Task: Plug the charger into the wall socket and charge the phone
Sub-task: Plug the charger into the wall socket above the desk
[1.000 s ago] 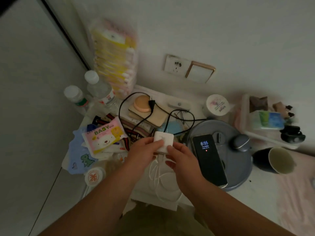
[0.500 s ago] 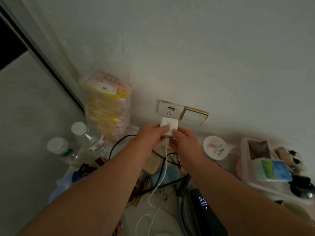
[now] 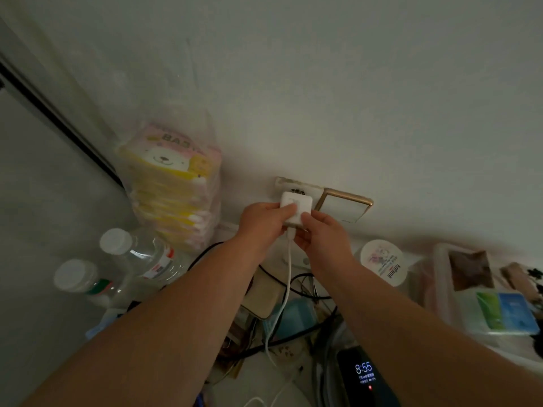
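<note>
A white square charger (image 3: 296, 207) is held up against the white wall socket (image 3: 291, 185), covering most of its face. My left hand (image 3: 264, 223) grips the charger's left side, thumb on its front. On its lower right edge sit the fingers of my right hand (image 3: 321, 235). A white cable (image 3: 283, 295) hangs from the charger's underside down to the table. The black phone (image 3: 364, 377) lies at the bottom with its screen lit, showing 8:55; my right forearm hides part of it.
A gold-framed switch (image 3: 345, 207) is just right of the socket. A stack of baby tissue packs (image 3: 173, 186) leans on the wall to the left, two clear bottles (image 3: 141, 257) below it. Black cables, a round white lid (image 3: 383, 265) and a plastic box (image 3: 476, 292) crowd the table.
Both hands lifted the charger from the table up to the wall. It now covers the socket face, higher than half a second ago. The view tilted upward.
</note>
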